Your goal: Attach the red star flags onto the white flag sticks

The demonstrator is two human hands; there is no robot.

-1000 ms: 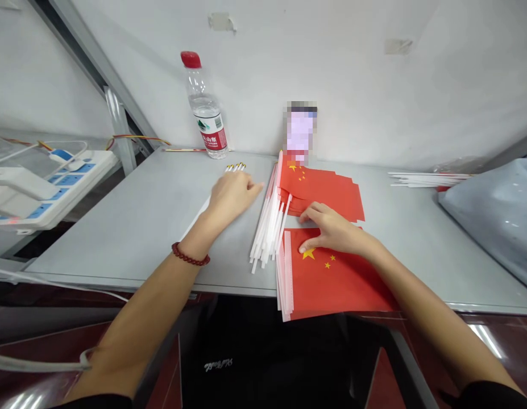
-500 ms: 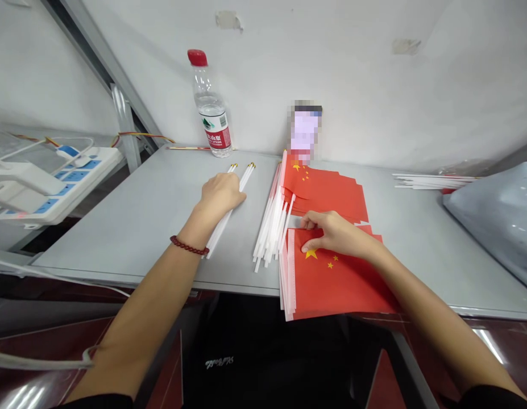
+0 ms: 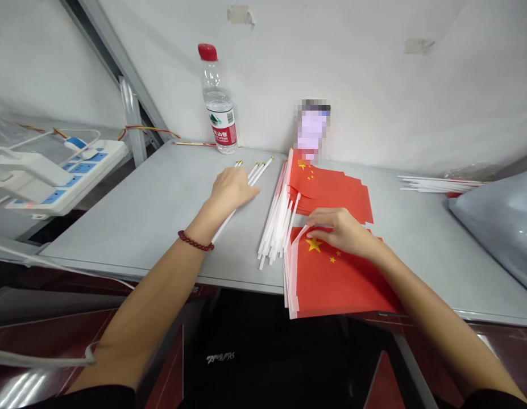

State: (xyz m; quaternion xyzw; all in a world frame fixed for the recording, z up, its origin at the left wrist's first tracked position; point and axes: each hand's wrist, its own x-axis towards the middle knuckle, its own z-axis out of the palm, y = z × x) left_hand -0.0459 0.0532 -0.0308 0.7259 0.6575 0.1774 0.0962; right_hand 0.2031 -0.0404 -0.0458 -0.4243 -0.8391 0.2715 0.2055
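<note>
My left hand [image 3: 232, 190], with a dark red bracelet at the wrist, lies closed over several white sticks [image 3: 261, 170] with gold tips. Thumb and fingers of my right hand [image 3: 333, 227] pinch the top left corner of the upper red flag [image 3: 344, 284] in the front stack, lifting its white sleeve edge a little. Behind that stack lie finished flags [image 3: 335, 193], red with yellow stars, their white sticks [image 3: 274, 233] bundled at the left and pointing toward the table's front edge.
A water bottle [image 3: 220, 116] with a red cap and a blurred phone [image 3: 313, 130] stand against the wall. Power strips [image 3: 71, 176] with cables are at the left. More white sticks [image 3: 438, 184] and a grey bag [image 3: 502, 216] lie at the right.
The flag's corner has been taken hold of and lifted by my right hand. Under my left hand the sticks have spread apart, one shifting to the right. The view has shifted slightly.
</note>
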